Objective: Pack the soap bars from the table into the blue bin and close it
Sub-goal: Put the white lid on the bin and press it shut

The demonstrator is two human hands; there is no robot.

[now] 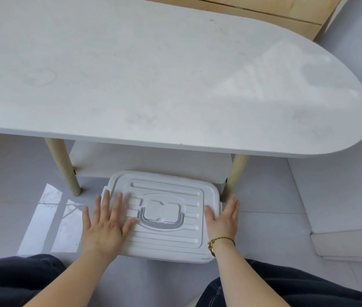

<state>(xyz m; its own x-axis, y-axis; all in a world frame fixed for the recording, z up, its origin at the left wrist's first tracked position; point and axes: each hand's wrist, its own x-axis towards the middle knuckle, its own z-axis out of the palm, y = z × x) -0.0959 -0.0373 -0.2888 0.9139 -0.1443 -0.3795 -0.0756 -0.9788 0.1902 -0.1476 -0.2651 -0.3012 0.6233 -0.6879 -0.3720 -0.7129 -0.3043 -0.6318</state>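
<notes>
At lower centre my left hand [103,224] lay spread flat on the lid [166,238], my right hand [223,218] straight-fingered against its right edge.

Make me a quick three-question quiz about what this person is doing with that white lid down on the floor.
1. True or false: soap bars lie on the white round-ended tabletop.
2. Where does the left hand rest? A) flat on the ribbed white plastic lid B) on the tabletop C) on a soap bar
3. Fill in: the right hand, fingers straight, lies at the lid's ____ edge.
Key: 1 false; 2 A; 3 right.
</notes>
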